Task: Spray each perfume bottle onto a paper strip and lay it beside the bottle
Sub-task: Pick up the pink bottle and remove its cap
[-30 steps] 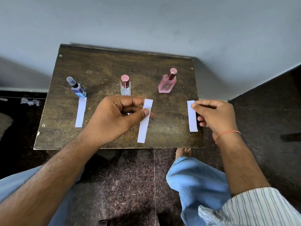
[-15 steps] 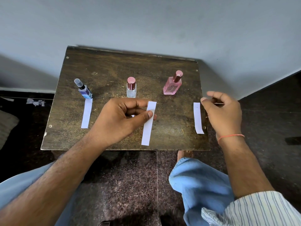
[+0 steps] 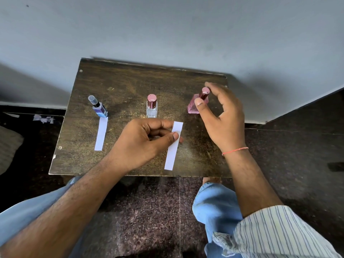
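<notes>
Worn dark wooden tabletop (image 3: 130, 86) against a grey wall. Far left: blue glass bottle with clear cap (image 3: 98, 108), one white paper strip (image 3: 101, 134) lying flat just in front of it, apparently done. Centre: clear glass bottle with pink cap (image 3: 152, 106), no strip visible beside it. Left hand (image 3: 141, 144) pinches a second white paper strip (image 3: 174, 146) between thumb and fingers, above the table. Right: pink angular glass bottle with dark red cap (image 3: 197, 103); right hand (image 3: 223, 118) open, thumb and fingers bracketing the cap, contact unclear. Step in hand, judged: uncapping the pink bottle. Next: pull cap, aim nozzle at held strip.
</notes>
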Available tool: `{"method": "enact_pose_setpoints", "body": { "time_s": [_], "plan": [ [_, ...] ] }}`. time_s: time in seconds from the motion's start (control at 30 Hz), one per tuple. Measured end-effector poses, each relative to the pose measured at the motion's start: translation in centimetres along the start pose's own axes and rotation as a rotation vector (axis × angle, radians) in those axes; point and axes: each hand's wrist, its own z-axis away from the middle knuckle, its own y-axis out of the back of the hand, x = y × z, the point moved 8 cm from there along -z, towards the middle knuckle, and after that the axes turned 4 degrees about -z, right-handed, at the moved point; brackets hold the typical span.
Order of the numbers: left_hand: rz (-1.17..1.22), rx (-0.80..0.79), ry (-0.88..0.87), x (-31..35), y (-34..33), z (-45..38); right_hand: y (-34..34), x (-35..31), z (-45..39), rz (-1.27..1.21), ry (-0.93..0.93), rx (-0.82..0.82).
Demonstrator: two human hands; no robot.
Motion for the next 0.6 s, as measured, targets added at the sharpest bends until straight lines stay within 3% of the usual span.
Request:
{"method": "enact_pose_setpoints", "body": {
  "time_s": [0.13, 0.3, 0.6],
  "plan": [
    [0.001, 0.006, 0.005, -0.3, 0.3, -0.1, -0.2, 0.1, -0.5, -0.073, 0.013, 0.039],
    [0.010, 0.016, 0.006, 0.0, 0.4, -0.1, -0.5, 0.8, -0.2, -0.155, -0.144, 0.037],
    [0.004, 0.009, -0.001, -0.1, 0.5, -0.1, 0.4, 1.6, -0.4, -0.318, -0.263, 0.091]
  ]
}}
